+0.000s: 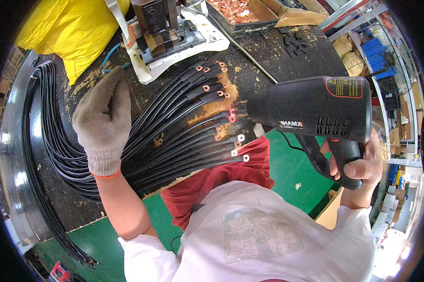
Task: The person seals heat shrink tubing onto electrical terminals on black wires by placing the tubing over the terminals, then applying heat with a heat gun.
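My right hand (366, 164), bare, is wrapped round the handle of a black heat gun (306, 105). Its nozzle points left at the copper ring lugs (231, 115) on the ends of several black cables (174, 141). These ends lie fanned out on the worktable, and short black sleeves cover the cables just behind some lugs. My left hand (103, 115) wears a grey knit glove with an orange cuff. Its fingers are closed with nothing visible in them, and it is above the cable bundle, left of the fanned ends.
A metal press on a white base (186, 44) stands at the table's back. Beside it are a yellow sack (76, 35) and a box of copper pieces (242, 26). Loose black sleeves (292, 44) lie at the back right. Cables (47, 202) hang over the table's left side.
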